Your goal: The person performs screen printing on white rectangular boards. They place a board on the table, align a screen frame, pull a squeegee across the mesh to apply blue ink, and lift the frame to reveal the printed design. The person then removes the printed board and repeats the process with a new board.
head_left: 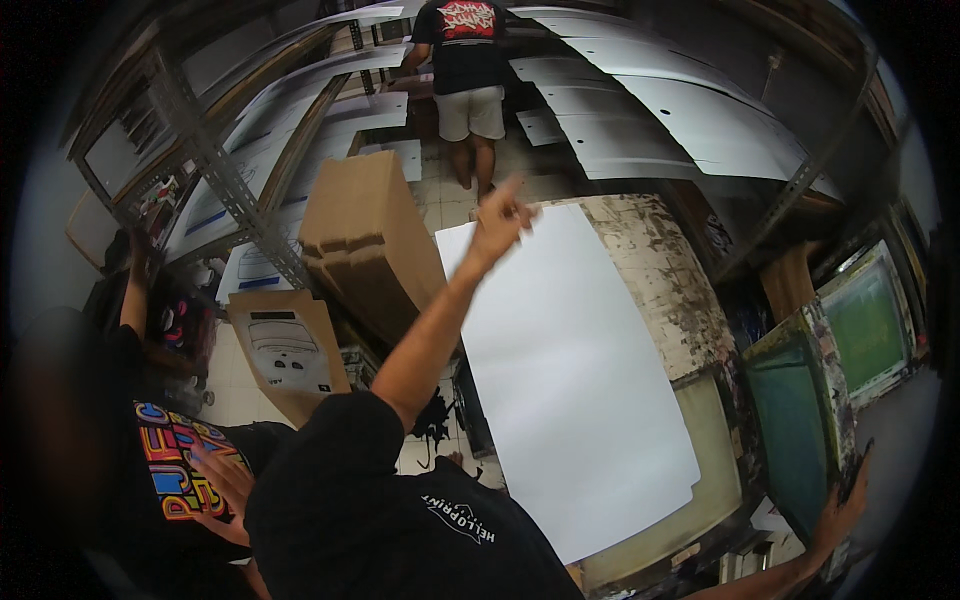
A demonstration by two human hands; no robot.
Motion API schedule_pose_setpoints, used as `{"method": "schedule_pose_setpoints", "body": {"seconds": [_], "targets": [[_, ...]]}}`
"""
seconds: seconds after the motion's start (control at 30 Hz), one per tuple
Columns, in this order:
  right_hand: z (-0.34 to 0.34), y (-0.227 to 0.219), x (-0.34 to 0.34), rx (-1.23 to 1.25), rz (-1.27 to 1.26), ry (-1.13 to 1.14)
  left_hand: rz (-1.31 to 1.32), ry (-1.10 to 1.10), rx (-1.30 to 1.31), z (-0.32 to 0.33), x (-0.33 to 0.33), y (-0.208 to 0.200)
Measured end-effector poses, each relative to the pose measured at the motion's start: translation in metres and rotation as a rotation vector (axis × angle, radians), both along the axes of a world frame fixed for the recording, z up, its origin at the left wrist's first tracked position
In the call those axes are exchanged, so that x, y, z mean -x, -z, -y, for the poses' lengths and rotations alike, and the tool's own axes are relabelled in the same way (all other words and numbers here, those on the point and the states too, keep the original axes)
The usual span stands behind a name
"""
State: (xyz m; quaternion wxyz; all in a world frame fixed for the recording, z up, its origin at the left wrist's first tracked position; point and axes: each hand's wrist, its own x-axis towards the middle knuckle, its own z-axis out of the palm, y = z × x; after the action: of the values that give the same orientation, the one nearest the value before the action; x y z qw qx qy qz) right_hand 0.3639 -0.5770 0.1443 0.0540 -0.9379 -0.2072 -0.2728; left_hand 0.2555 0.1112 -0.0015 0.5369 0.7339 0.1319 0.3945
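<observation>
My left hand (pixel 498 222) is raised over the far left corner of a large white sheet (pixel 570 370), with nothing visible in it. Its index finger stretches forward, the other fingers are partly curled, and motion blurs it slightly. Beneath the sheet is a worn, paint-stained table (pixel 660 270) and a pale yellowish mesh panel (pixel 715 450). Off to the right, my right hand (pixel 843 510) has its fingers stretched, beside the near edge of a green screen-printing frame (pixel 795 430). Whether it touches the frame I cannot tell.
A stack of folded brown cardboard (pixel 365 225) stands left of the table, near a printed cardboard box (pixel 285 345). Racks hold white sheets (pixel 615 130) on both sides. One person (pixel 465 70) stands in the aisle; another person's hand (pixel 225 490) is close at left.
</observation>
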Motion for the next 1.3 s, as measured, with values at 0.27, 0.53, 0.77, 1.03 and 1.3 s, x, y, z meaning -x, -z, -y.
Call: {"method": "schedule_pose_setpoints", "body": {"seconds": [0.27, 0.53, 0.77, 1.03, 1.3], "targets": [[0.008, 0.004, -0.013, 0.121, 0.021, 0.058, -0.63, 0.203, -0.282, 0.194, 0.078, 0.237], [0.07, 0.015, -0.029, 0.072, 0.017, 0.03, -0.51, 0.291, -0.082, 0.174, 0.084, 0.163], [-0.02, -0.02, 0.017, 0.124, 0.04, 0.081, -0.024, -0.161, 0.103, 0.025, 0.097, 0.082], [0.056, 0.016, -0.042, 0.09, -0.004, 0.062, 0.034, -0.235, 0.393, -0.109, 0.091, -0.065], [0.037, 0.01, -0.035, -0.033, -0.094, -0.004, 0.109, -0.256, 0.332, -0.135, 0.047, -0.12]]}}
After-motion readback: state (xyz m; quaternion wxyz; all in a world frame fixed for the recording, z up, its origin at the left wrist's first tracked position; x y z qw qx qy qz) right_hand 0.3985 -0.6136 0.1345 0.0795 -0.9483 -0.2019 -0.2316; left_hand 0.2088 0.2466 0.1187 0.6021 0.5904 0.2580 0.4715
